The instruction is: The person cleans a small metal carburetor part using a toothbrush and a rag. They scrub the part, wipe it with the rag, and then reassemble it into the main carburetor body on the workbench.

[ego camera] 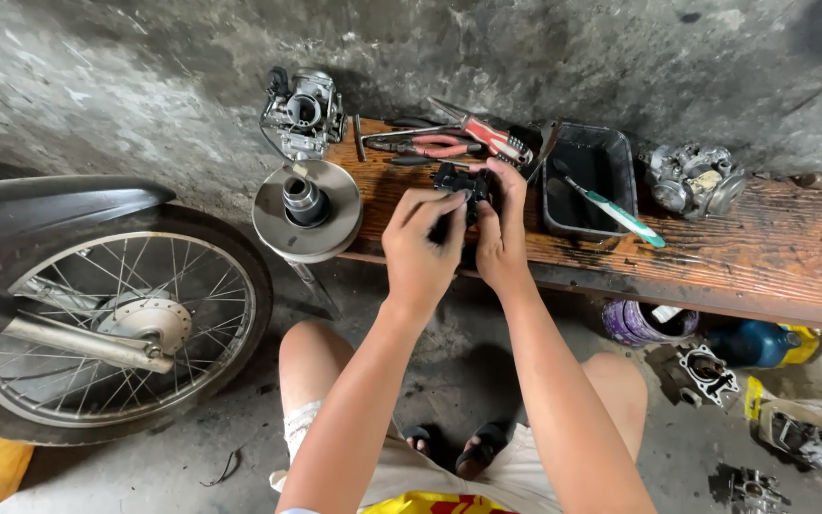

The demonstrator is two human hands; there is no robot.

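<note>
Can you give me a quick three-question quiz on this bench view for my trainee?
1. True or false: both hands are on the small black part held over the wooden bench.
2. What lies slanted across the rim of the black tray? A) a toothbrush B) a hammer C) a spanner
3. Which hand is nearer the round metal pulley disc at the bench's end?

Key:
1. True: the left hand and right hand both have fingers on it.
2. A, the green and white toothbrush.
3. The left hand.
</note>
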